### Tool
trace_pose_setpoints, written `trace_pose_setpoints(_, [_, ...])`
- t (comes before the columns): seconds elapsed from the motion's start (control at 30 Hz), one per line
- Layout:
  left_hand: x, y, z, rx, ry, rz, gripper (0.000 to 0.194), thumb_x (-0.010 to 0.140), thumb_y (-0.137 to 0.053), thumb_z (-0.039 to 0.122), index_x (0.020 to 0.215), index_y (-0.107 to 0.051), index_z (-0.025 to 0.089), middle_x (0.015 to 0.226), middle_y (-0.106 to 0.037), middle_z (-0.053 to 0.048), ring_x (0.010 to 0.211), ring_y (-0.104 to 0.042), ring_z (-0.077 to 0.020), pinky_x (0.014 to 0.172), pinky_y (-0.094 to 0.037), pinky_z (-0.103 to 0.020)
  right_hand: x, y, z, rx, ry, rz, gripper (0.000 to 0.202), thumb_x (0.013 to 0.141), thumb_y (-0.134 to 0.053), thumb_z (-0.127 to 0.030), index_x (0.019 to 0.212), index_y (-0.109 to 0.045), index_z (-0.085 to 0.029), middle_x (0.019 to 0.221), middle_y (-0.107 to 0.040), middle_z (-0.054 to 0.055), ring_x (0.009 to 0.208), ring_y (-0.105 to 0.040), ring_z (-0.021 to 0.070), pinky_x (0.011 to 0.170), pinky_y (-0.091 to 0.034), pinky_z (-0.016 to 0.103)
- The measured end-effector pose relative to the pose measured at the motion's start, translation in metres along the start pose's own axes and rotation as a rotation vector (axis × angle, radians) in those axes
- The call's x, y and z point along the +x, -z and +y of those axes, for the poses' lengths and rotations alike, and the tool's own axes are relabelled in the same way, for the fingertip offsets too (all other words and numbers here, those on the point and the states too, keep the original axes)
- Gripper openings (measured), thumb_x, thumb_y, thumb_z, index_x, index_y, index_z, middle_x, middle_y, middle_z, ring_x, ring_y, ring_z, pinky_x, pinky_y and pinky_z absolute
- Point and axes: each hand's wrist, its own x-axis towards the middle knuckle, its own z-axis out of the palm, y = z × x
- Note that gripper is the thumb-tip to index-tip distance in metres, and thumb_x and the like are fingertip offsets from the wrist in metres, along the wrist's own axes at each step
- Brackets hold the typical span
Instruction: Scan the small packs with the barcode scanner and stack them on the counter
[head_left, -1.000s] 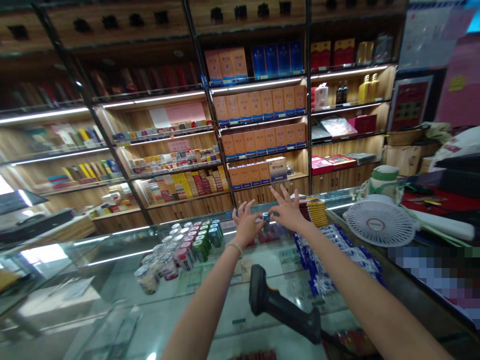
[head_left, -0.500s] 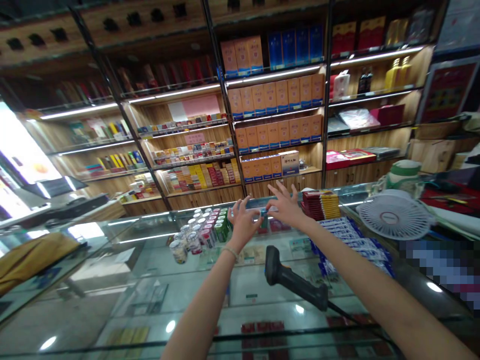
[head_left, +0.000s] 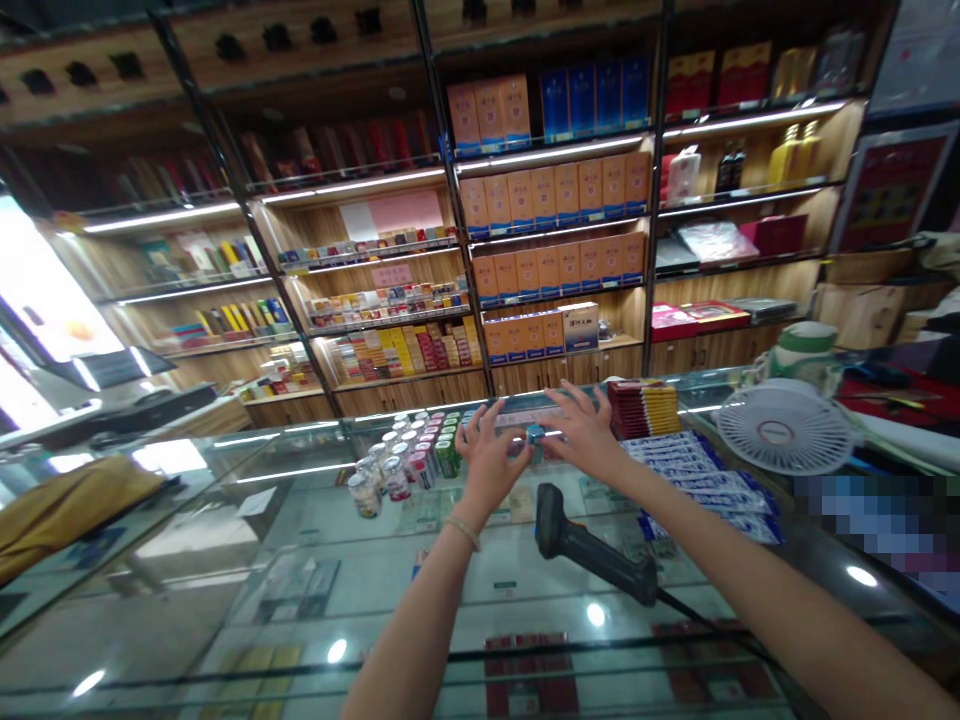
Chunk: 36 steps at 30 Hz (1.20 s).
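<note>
My left hand (head_left: pixel 489 458) is over the glass counter, beside rows of small jars (head_left: pixel 396 478) with white, pink and green contents or labels. Its fingers are spread. My right hand (head_left: pixel 586 430) reaches in from the right, its fingers apart too. Between the two hands is a small blue-topped item (head_left: pixel 535 434), close to the fingertips of both; no grip on it shows. Part of the green jars lies behind my left hand. Just below the hands, a black handheld scanner (head_left: pixel 592 548) rests on the glass with its cable running right.
Stacked red and yellow packs (head_left: pixel 643 408) and blue-white packets (head_left: pixel 705 480) lie right of my right hand. Farther right stands a white fan (head_left: pixel 784 425) near a green-lidded jug (head_left: pixel 806 345). Brown cloth (head_left: pixel 75 505) covers the left counter edge. Stocked shelves (head_left: pixel 555 225) rise behind.
Both hands have dropped slightly in view, and their fingers have opened away from the small blue-topped item that they were pinching or touching. The view has shifted a little.
</note>
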Motion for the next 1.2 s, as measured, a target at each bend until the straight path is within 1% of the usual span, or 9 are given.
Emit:
trace_pose_setpoints(0.1, [-0.003,0.0,0.003,0.029,-0.024,-0.009,0.008,0.084,-0.073,0.034,0.091,-0.076,0.033,0.157,-0.046,0.0,0.148,-0.03,-0.0341,0.121,-0.014,-0.064,-0.008,-0.002,0.001,0.022,-0.027,0.003,0.024,0.094,-0.061,-0.044,0.113,-0.074,-0.037,0.157,-0.049,0.002,0.15,-0.03,0.0329,0.118,-0.01,0.065])
trace_pose_setpoints(0.2, [-0.005,0.001,0.004,0.065,-0.054,-0.01,0.008,0.084,-0.074,0.036,0.091,-0.076,0.033,0.156,-0.047,0.001,0.147,-0.032,-0.034,0.121,-0.014,-0.064,-0.011,-0.002,-0.001,0.016,-0.028,0.034,0.028,0.093,-0.063,-0.042,0.119,-0.072,-0.036,0.157,-0.049,0.004,0.149,-0.032,0.0331,0.118,-0.01,0.064])
trace_pose_setpoints(0.27, [-0.007,0.002,0.004,0.094,-0.082,-0.007,0.008,0.084,-0.073,0.037,0.091,-0.075,0.033,0.156,-0.048,0.001,0.146,-0.033,-0.0336,0.121,-0.013,-0.064,-0.013,0.0,-0.004,-0.007,0.003,0.061,0.03,0.092,-0.064,-0.04,0.121,-0.07,-0.035,0.157,-0.048,0.005,0.149,-0.032,0.0328,0.119,-0.008,0.063])
trace_pose_setpoints(0.53, [-0.012,-0.001,0.0,0.214,-0.217,0.006,0.013,0.089,-0.065,0.037,0.099,-0.072,0.033,0.154,-0.051,0.003,0.145,-0.037,-0.033,0.125,0.002,-0.062,-0.02,-0.001,-0.009,-0.111,0.156,0.137,0.023,0.09,-0.064,-0.033,0.113,-0.071,-0.031,0.157,-0.048,0.006,0.148,-0.034,0.0295,0.122,0.003,0.058])
trace_pose_setpoints(0.73, [-0.013,-0.007,-0.003,0.202,-0.274,-0.019,0.016,0.091,-0.061,0.035,0.104,-0.07,0.032,0.155,-0.05,0.002,0.146,-0.037,-0.0321,0.126,0.003,-0.061,-0.024,-0.007,-0.01,-0.133,0.201,0.147,0.02,0.091,-0.064,-0.03,0.111,-0.07,-0.03,0.157,-0.048,0.004,0.148,-0.033,0.0287,0.123,0.005,0.056])
trace_pose_setpoints(0.87, [-0.013,-0.003,-0.003,0.21,-0.229,-0.005,0.02,0.091,-0.063,0.039,0.109,-0.069,0.034,0.156,-0.048,0.001,0.147,-0.035,-0.0323,0.125,0.003,-0.061,-0.023,-0.007,-0.009,-0.083,0.124,0.128,0.02,0.091,-0.065,-0.03,0.11,-0.071,-0.031,0.16,-0.045,0.004,0.15,-0.03,0.0303,0.122,0.001,0.058])
trace_pose_setpoints(1.03, [-0.012,0.006,-0.007,0.203,-0.103,0.022,0.046,0.081,-0.075,0.049,0.124,-0.065,0.036,0.159,-0.044,-0.005,0.147,-0.034,-0.0343,0.125,-0.005,-0.059,-0.019,-0.005,0.002,0.107,-0.062,0.133,0.02,0.092,-0.063,-0.036,0.108,-0.074,-0.033,0.162,-0.041,0.003,0.15,-0.029,0.0327,0.119,-0.013,0.062])
trace_pose_setpoints(1.13, [-0.011,0.006,-0.012,0.155,-0.026,0.058,0.041,0.08,-0.077,0.048,0.118,-0.069,0.037,0.158,-0.043,-0.005,0.145,-0.034,-0.0353,0.124,-0.011,-0.06,-0.018,-0.008,0.009,0.22,-0.121,0.119,0.022,0.093,-0.061,-0.04,0.109,-0.075,-0.034,0.162,-0.04,0.003,0.15,-0.03,0.0326,0.117,-0.022,0.059])
trace_pose_setpoints(1.2, [-0.01,0.005,-0.014,0.111,0.006,0.09,0.033,0.08,-0.078,0.045,0.111,-0.072,0.036,0.156,-0.044,-0.004,0.144,-0.035,-0.0349,0.123,-0.015,-0.06,-0.019,-0.011,0.012,0.284,-0.143,0.119,0.023,0.093,-0.06,-0.042,0.11,-0.075,-0.035,0.162,-0.039,0.002,0.149,-0.031,0.032,0.116,-0.025,0.057])
